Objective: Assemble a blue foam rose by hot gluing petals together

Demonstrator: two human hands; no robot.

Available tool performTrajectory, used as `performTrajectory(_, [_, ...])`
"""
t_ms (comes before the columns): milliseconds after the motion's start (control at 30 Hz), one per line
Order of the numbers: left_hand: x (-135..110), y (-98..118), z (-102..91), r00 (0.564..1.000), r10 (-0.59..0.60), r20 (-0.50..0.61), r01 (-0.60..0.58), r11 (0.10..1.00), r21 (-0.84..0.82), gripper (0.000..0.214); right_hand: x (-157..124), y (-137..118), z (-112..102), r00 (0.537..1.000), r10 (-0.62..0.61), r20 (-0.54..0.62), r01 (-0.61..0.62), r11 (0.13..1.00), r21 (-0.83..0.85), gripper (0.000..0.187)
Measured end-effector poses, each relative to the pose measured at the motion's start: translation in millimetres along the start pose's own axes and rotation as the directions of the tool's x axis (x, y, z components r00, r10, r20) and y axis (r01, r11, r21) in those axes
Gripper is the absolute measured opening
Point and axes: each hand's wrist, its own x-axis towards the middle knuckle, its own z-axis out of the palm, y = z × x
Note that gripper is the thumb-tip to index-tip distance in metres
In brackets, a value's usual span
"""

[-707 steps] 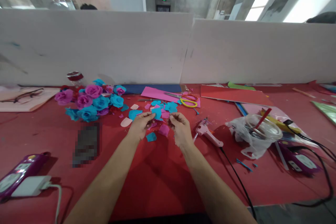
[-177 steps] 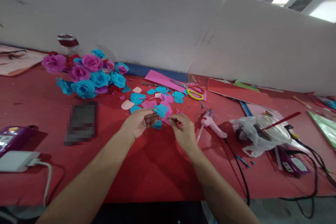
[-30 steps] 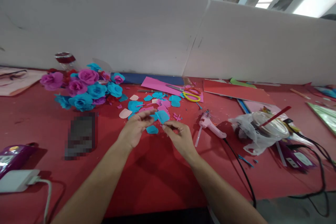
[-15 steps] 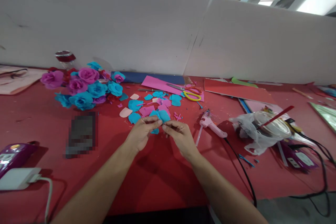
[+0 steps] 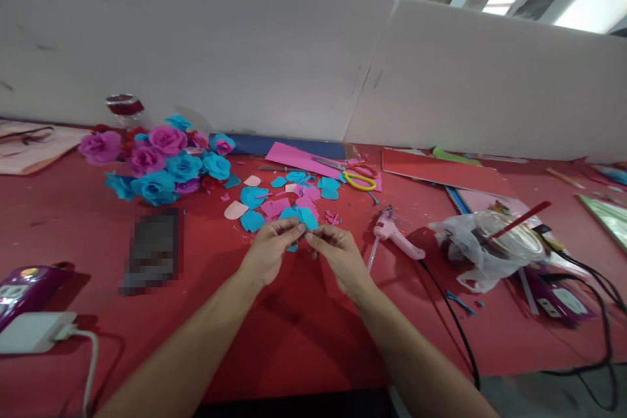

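Both my hands meet over the red table, pinching a small blue paper petal [image 5: 308, 217] between them. My left hand [image 5: 270, 247] has its thumb and fingers closed on the petal's left lower edge. From the other side, my right hand [image 5: 341, 260] closes its thumb and forefinger at the lower right edge; the exact grip is partly hidden by the fingers. Just beyond lie loose blue petals [image 5: 253, 196], magenta paper pieces [image 5: 275, 208] and a pale pink petal [image 5: 236, 210]. Scissors [image 5: 359, 180] with yellow and red handles rest on a magenta paper strip [image 5: 289, 156].
A pink glue gun [image 5: 398, 240] with a black cord lies right of my hands. Further right sits a plastic bag [image 5: 467, 248] around a tub. Paper roses [image 5: 154, 186] stand back left, with a blurred dark object [image 5: 153, 251] and white adapter [image 5: 36, 332] nearer.
The petal's upper edge has turned slightly between my fingers. Both hands keep nearly the same place, and the whole view has shifted a little.
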Motion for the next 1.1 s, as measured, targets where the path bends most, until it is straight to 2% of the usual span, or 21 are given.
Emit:
performTrajectory(267, [2.5,-0.2,-2.6,0.993,-0.095,-0.067,0.090,0.993,-0.082,0.016,0.5,0.9,0.8,0.999,-0.023,0.036,0.024,0.999,-0.037,0.015])
performTrajectory(500, [2.8,0.5,-2.5,0.988,-0.107,-0.111,0.098,0.992,-0.083,0.018,-0.3,3.0,0.5,1.000,-0.004,0.023,0.005,0.997,-0.081,0.014])
performTrajectory(767, [2.8,1.6,-0.7,0.982,-0.075,-0.174,0.065,0.996,-0.064,0.023,-1.2,5.6,0.2,0.996,-0.085,0.042,0.092,0.976,-0.199,0.010])
performTrajectory(933, [0.9,3.2,-0.1,0.987,-0.064,-0.145,0.053,0.995,-0.079,0.024,-2.5,3.5,0.0,0.994,-0.090,0.058,0.100,0.976,-0.193,0.010])
performTrajectory(1100, [-0.5,5.3,-3.0,0.998,-0.046,-0.053,0.045,0.999,-0.030,0.020,-2.6,-0.6,0.3,0.997,-0.060,0.051,0.064,0.993,-0.099,0.008])
